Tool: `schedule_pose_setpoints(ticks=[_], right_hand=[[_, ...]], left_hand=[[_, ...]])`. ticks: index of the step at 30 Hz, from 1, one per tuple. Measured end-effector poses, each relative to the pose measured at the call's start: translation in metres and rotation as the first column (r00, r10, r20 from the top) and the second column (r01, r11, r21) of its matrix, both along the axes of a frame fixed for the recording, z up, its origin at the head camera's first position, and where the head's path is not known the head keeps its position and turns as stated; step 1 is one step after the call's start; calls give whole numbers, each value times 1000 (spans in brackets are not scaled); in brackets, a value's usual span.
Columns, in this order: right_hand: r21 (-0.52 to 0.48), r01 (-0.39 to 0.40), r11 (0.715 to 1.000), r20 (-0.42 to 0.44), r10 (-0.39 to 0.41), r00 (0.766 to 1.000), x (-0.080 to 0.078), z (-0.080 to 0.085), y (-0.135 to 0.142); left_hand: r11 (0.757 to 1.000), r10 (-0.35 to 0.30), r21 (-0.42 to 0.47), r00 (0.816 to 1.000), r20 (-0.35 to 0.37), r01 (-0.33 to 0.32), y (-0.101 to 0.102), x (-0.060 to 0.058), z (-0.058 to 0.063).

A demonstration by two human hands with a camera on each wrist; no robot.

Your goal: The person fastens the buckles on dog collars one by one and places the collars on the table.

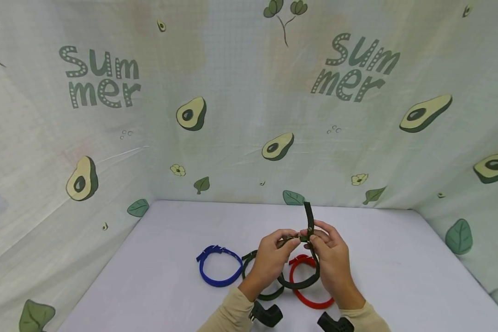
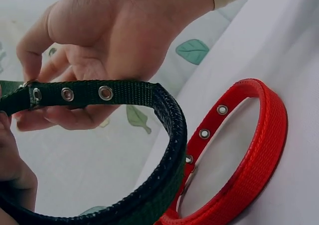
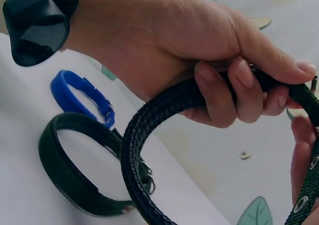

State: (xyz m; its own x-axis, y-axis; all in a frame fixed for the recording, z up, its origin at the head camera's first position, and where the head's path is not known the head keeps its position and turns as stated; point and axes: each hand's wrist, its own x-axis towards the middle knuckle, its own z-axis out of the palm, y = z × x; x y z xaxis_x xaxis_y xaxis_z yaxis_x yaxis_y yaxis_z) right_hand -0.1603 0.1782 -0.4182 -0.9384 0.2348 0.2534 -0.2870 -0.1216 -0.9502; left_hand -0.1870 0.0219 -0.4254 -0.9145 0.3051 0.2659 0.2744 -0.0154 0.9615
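Both hands hold a dark green collar [image 1: 302,283] up above the table, its loop hanging below them. My left hand [image 1: 270,256] grips the buckle end, fingers curled round the padded band [image 3: 164,105] in the right wrist view. With thumb and fingers, my right hand [image 1: 334,258] pinches the strap with metal eyelets [image 2: 67,94] beside the buckle. The strap's free end [image 1: 309,212] points upward past the fingers. On the table behind the loop lies a red collar [image 1: 315,305], partly hidden. A second dark green collar [image 1: 270,296] lies under the left hand.
To the left of the green collar on the table, a blue collar [image 1: 220,282] lies buckled in a ring. The white table [image 1: 157,276] is bounded by printed curtains [image 1: 232,69] at the back and sides. Black devices [image 1: 267,314] sit at both wrists.
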Motion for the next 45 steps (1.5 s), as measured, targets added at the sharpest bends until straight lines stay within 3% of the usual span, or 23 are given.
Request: schedule_pose_setpoints(ticks=[6, 14, 39, 45], right_hand=[[135, -49, 990, -70, 58, 996, -1, 3, 9], [220, -83, 972, -149, 117, 982, 1, 7, 15], [197, -73, 978, -177, 109, 978, 3, 3, 11], [191, -49, 980, -135, 76, 988, 1, 3, 9]], left_hand=[[998, -44, 55, 998, 37, 42, -1, 1, 3], [986, -122, 120, 992, 41, 116, -4, 1, 5], [982, -37, 184, 999, -7, 37, -3, -2, 3], [983, -20, 183, 1000, -13, 22, -2, -2, 2]])
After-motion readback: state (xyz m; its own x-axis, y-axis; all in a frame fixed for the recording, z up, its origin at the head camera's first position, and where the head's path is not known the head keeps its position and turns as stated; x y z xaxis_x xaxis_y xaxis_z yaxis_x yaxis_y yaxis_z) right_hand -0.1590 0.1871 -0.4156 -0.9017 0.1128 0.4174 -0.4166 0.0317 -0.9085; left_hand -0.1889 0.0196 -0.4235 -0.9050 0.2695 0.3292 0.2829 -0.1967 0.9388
